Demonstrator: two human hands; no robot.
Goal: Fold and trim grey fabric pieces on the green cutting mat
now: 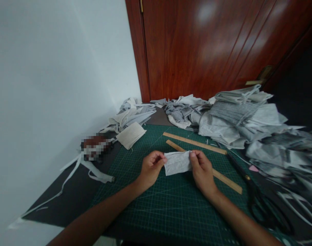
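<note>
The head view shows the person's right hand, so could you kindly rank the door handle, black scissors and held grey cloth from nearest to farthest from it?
1. Held grey cloth: pinched in the right hand, extending to its left.
2. Black scissors: lying to its right.
3. Door handle: background, upper right.

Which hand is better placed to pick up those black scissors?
Probably the right hand: the black scissors lie just beyond it, on its own side. The left hand is farther off. Both hands pinch the grey cloth, so the right would first need to let go.
</note>
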